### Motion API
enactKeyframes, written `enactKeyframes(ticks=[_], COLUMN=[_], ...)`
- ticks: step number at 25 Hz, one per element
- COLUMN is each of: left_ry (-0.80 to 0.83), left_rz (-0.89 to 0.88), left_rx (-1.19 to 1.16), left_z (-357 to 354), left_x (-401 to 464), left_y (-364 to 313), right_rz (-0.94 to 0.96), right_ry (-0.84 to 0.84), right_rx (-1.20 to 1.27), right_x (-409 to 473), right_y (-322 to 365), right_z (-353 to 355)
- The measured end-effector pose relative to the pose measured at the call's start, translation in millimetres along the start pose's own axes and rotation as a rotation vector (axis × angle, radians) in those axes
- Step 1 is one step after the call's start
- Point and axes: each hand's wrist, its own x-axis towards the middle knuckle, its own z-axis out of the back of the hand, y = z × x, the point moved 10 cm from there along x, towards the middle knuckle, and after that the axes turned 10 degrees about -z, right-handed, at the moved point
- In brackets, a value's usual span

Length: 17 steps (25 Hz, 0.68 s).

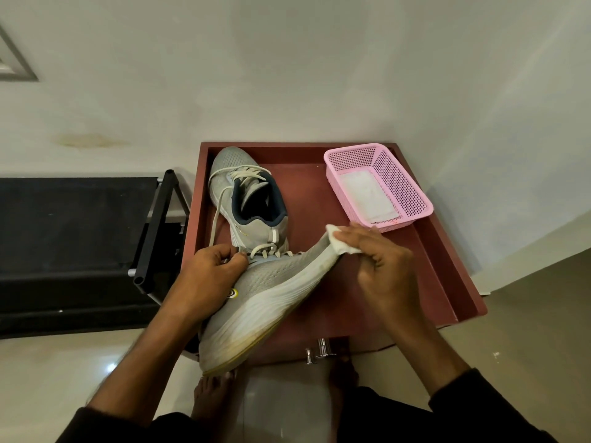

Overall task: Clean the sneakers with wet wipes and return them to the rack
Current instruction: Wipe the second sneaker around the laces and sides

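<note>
Over red tray (441, 251): L hand (208, 276) gripping sneaker (262, 302), R hand (383, 270) w/ wipe (339, 239).

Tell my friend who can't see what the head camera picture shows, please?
A person's left hand grips a tilted grey sneaker while the right hand presses a white wet wipe on its toe. A second grey sneaker and a pink basket of wipes sit on a reddish-brown cabinet top.
</note>
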Motion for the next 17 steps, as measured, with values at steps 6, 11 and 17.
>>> enactKeyframes(ticks=[6, 11, 17], left_ry=[0.007, 0.021, 0.017], left_rz=[-0.008, -0.006, -0.025], left_rx=[0.022, 0.001, -0.005], left_z=[0.4, -0.4, -0.8], left_x=[1.3, 0.0, 0.6], left_y=[2.5, 2.5, 0.3], right_rz=[0.307, 0.421, -0.025], right_ry=[0.099, 0.138, -0.023], right_rx=[-0.027, -0.055, -0.013], right_x=[-46.3, -55.5, 0.6], right_y=[62.3, 73.4, 2.0], right_z=[-30.2, -39.2, 1.1])
